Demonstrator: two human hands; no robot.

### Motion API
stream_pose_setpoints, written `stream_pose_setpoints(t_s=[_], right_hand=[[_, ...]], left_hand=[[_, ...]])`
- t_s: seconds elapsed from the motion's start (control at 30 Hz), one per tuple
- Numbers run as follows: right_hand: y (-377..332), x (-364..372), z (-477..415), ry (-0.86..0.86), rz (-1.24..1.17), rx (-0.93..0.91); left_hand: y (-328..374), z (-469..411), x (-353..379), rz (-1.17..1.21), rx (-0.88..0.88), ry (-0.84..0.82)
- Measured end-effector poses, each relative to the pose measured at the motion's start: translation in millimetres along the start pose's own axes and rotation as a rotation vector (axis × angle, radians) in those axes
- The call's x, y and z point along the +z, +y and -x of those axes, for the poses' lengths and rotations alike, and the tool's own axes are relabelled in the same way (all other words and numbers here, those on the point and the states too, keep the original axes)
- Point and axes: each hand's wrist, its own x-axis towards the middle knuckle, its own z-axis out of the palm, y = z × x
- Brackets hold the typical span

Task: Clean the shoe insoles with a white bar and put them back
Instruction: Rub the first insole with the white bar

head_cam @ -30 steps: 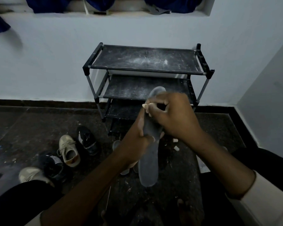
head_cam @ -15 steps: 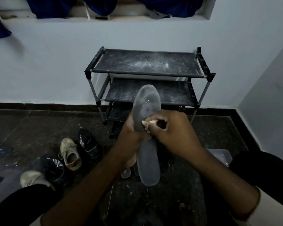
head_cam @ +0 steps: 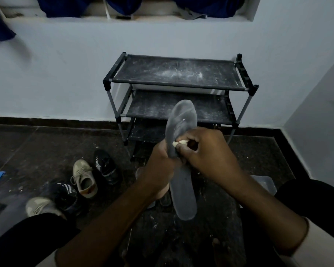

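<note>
Down from the toe slides the right hand (head_cam: pixel 206 151), pinching the white bar (head_cam: pixel 178 143) against the insole (head_cam: pixel 183 199); left hand (head_cam: pixel 160 162) grips its middle, near the rack (head_cam: pixel 174 74); hard rubbing may snap the bar.

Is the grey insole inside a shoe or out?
Out. The left hand grips the insole in the air while the right hand presses the white bar against it.
</note>
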Motion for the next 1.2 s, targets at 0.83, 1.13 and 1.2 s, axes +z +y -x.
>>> stream_pose_setpoints(t_s=[0.83, 1.13, 1.2], right_hand=[[-9.7, -1.2, -9.6, -0.011, -0.031, -0.047], [-3.7, -3.7, -18.9, 0.05, 0.014, -0.014], [-9.4, 1.4, -8.7, -0.035, 0.003, -0.031]], left_hand=[[6.7, 4.3, 3.7, -0.03, 0.073, -0.028], [1.9, 5.0, 4.9, 0.007, 0.04, -0.044], [0.6, 3.8, 2.2, -0.004, 0.039, -0.031]])
